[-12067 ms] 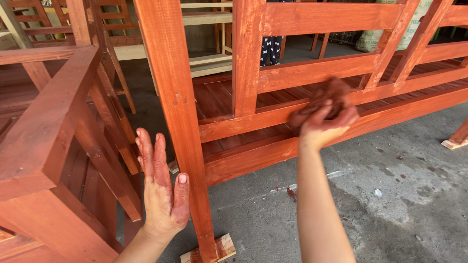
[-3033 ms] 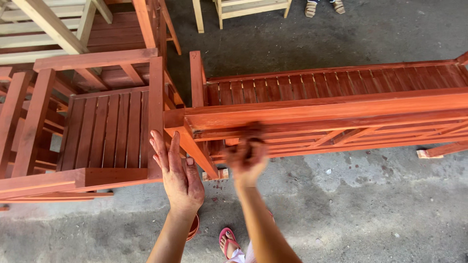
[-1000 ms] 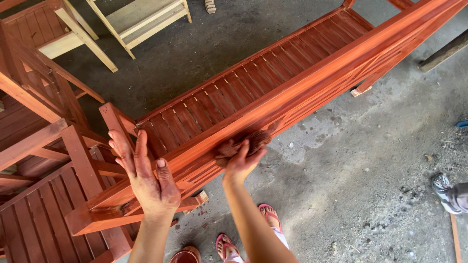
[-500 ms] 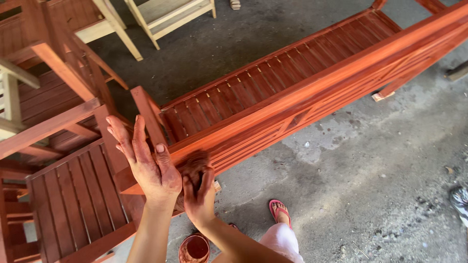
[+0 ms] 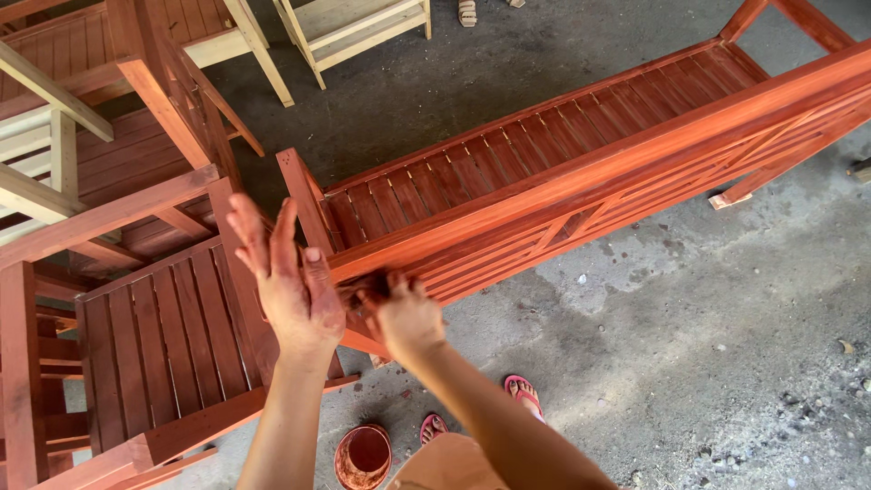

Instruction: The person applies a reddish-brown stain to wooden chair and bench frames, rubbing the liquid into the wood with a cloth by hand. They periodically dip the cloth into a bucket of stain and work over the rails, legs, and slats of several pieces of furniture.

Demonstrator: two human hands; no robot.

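My left hand (image 5: 288, 279) is raised with fingers spread, stained red-brown, holding nothing, just in front of the corner of a long red-stained wooden bench (image 5: 581, 154). My right hand (image 5: 399, 313) is closed on a dark stained rag (image 5: 363, 290) and presses it against the bench's top rail near the left end. The rag is mostly hidden by my fingers. The bench has a slatted seat and a crossed-brace back.
A small red-brown pot of stain (image 5: 363, 455) stands on the concrete floor by my sandalled feet (image 5: 523, 392). A stained slatted chair (image 5: 154, 336) is at the left, more stained and bare wooden furniture (image 5: 354, 27) behind. Grey floor (image 5: 726, 363) lies to the right.
My right hand with the rag has slid left along the bench rail to its corner. My left hand stays raised and spread. The view has shifted over the bench.
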